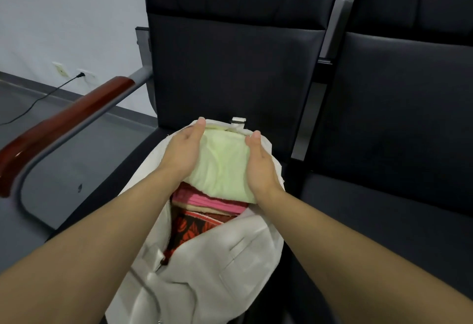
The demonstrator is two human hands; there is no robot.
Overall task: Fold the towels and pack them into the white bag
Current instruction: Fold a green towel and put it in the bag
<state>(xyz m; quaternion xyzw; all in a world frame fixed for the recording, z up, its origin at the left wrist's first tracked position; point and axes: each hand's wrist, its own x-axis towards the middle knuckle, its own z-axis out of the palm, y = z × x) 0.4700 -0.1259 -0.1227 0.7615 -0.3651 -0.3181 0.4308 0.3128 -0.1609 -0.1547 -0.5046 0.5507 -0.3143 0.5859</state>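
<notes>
Low in the centre of the frame, the white bag [204,259] lies open on a black seat [384,221], its mouth toward the backrest. Both hands work at that mouth: the left hand [183,153] and the right hand [258,163] flank a folded pale green towel [222,167], the left grip and the right grip each cupped against a side of it, thumbs up, holding it between them as it goes in on top of the stack. Under it, just toward the lower edge of the frame, sit a folded pink towel [204,199] and, lower still, a dark red patterned towel [194,229], both already inside the bag. So the packing looks well advanced: at least two towels are stowed and a third is being seated. No loose towels show on the seat, so this may be the last one, though anything outside the frame is unknown. A wooden armrest [64,123] crosses the left of the frame.
</notes>
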